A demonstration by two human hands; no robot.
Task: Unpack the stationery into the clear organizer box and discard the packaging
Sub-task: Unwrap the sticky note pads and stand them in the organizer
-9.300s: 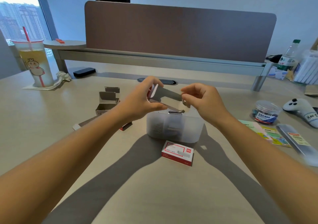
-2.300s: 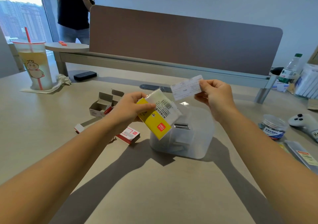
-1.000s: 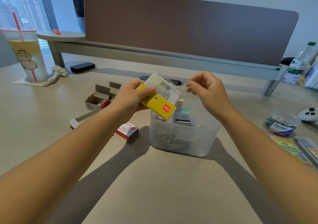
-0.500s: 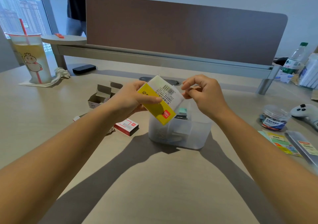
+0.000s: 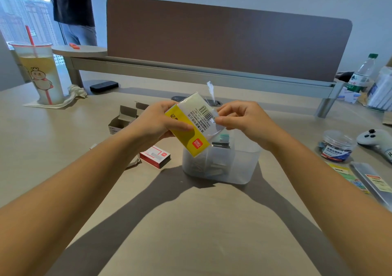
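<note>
Compared with half a second before: same yellow-and-white pack [image 5: 192,127] gripped in the left hand [image 5: 157,123], thumb across the yellow face, fingers curled behind; held tilted, just above the clear organizer box [image 5: 220,161], lower corner dipping toward the box's left part. Right hand [image 5: 239,118] still curled at the pack's upper right edge, now pinching the clear wrapper [image 5: 212,114] beside the barcode, with a thin strip of film [image 5: 210,90] newly standing up above the pack. Whether the wrapper was fully torn open could not be told.

Organizer box stood near the middle of the desk [image 5: 191,233], already holding metal clips and some small pale and green pieces; exact compartments unclear through the frosted wall.

Left of the box, just beside it: a red-and-white small box [image 5: 156,155], closed. Further toward the desk's far left: opened cardboard boxes [image 5: 125,118], flaps up. At the far left corner: a drink cup [image 5: 39,74] with a red straw, on paper. Toward the right edge: a round clear jar [image 5: 337,145] of clips, flat colored packs [image 5: 347,177] and a long clear sleeve [image 5: 373,185], well apart from the organizer. Near edge of the desk bare wood under the forearms; a brown divider panel [image 5: 229,42] closed off the far edge.
</note>
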